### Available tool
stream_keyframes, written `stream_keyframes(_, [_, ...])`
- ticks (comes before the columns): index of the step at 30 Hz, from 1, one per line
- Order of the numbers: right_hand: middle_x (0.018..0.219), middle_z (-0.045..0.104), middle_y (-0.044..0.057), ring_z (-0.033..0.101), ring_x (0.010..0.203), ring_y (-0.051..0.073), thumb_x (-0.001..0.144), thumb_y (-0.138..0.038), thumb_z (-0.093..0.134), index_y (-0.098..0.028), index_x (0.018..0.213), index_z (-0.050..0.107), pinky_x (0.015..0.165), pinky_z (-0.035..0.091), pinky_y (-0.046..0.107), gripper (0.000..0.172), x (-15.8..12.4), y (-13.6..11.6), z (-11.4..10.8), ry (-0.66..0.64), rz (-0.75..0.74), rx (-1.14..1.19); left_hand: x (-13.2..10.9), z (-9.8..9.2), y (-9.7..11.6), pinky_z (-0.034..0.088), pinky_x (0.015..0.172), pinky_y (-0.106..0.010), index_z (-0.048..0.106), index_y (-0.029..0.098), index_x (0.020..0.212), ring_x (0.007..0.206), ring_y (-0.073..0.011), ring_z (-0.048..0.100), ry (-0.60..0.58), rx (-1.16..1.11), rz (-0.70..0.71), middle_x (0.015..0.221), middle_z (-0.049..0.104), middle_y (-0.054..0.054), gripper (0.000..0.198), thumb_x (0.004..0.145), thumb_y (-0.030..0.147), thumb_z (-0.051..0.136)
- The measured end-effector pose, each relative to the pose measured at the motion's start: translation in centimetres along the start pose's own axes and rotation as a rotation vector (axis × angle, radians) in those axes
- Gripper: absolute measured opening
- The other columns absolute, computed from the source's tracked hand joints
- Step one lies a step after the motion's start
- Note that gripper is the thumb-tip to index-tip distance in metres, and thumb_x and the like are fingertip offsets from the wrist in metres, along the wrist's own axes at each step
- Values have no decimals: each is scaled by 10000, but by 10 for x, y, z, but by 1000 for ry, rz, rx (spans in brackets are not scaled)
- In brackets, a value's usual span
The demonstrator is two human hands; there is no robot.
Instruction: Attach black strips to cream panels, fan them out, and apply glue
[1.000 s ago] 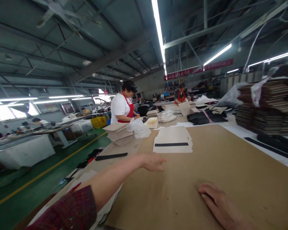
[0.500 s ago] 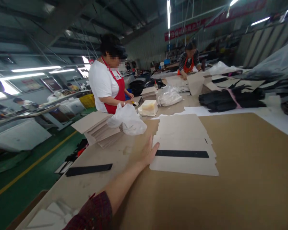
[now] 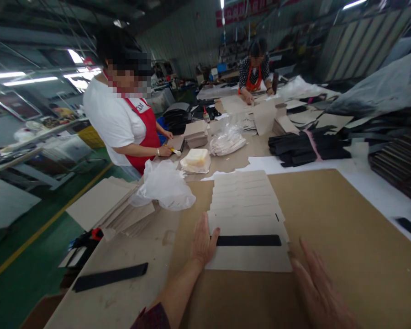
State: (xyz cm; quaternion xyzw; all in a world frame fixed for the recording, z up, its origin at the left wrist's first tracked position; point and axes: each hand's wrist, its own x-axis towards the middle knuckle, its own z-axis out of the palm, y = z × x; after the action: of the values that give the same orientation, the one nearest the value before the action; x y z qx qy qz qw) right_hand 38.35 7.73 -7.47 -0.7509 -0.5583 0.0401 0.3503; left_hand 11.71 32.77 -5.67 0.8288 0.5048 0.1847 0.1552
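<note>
Pressing flat against the left edge of the card stack (image 3: pixel 248 201) on the tabletop (image 3: pixel 130 292), by its black strip (image 3: pixel 248 240), the open left hand (image 3: pixel 202 240) probably needs even counter-pressure from the open right hand (image 3: pixel 317 288), just beside the right corner.

A person in a red apron (image 3: pixel 123 123) stands by a white plastic bag (image 3: pixel 166 187) and stacked boards (image 3: pixel 102 210).

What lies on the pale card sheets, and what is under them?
On the pale card sheets lies a black strip. Under them is a brown board; the lower sheets are mostly covered.
</note>
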Motion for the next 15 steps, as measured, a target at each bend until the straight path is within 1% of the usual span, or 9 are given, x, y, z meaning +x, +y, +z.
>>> stream_keyframes(1, [1507, 484, 113, 370, 1434, 358, 932, -535, 315, -282, 1512, 386, 1086, 397, 639, 637, 20, 5, 10, 43, -6, -18, 0, 0, 0, 241, 1220, -517, 214, 78, 1553, 1493, -309, 278, 5, 4, 5, 1589, 322, -222, 718, 980, 487, 359])
stream_keyframes(3, [1526, 453, 148, 342, 1453, 334, 973, -514, 292, -218, 1543, 315, 1117, 365, 611, 643, 56, 13, 33, 94, 13, -49, -1, -1, 0, 259, 1215, -518, 228, 87, 1553, 1485, -308, 296, 17, 5, 13, 1581, 341, -215, 706, 980, 472, 373])
stream_keyframes(5, [1534, 426, 197, 325, 1460, 333, 988, -535, 288, -145, 1555, 267, 1137, 343, 586, 690, 81, 18, 52, 106, 44, -82, -1, -2, 0, 271, 1209, -525, 240, 94, 1552, 1478, -310, 309, 25, 11, 24, 1571, 362, -209, 693, 980, 456, 387])
stream_keyframes(6, [1529, 425, 219, 326, 1458, 340, 988, -556, 282, -114, 1550, 271, 1140, 337, 580, 715, 89, 19, 59, 102, 61, -103, -1, -3, 0, 276, 1206, -529, 245, 99, 1551, 1475, -312, 314, 26, 15, 28, 1566, 372, -205, 685, 981, 450, 391])
stream_keyframes(9, [1496, 456, 247, 340, 1448, 350, 994, -578, 238, -77, 1513, 346, 1143, 322, 585, 729, 98, 20, 68, 86, 93, -168, 0, -3, 0, 294, 1193, -542, 268, 101, 1542, 1454, -322, 345, 22, 26, 28, 1543, 403, -206, 667, 984, 443, 398])
stream_keyframes(12, [1478, 485, 225, 347, 1447, 323, 1005, -531, 260, -94, 1501, 374, 1155, 319, 565, 671, 97, 18, 63, 76, 64, -155, 1, -4, 1, 304, 1181, -557, 298, 106, 1527, 1424, -329, 380, 22, 43, 36, 1514, 441, -203, 649, 982, 443, 402])
stream_keyframes(15, [1460, 509, 206, 396, 1418, 306, 1006, -494, 308, -109, 1487, 401, 1148, 348, 537, 623, 97, 16, 58, 90, 61, -129, 2, -5, 2, 306, 1179, -553, 316, 121, 1517, 1406, -324, 398, 24, 59, 55, 1497, 463, -186, 630, 980, 438, 404])
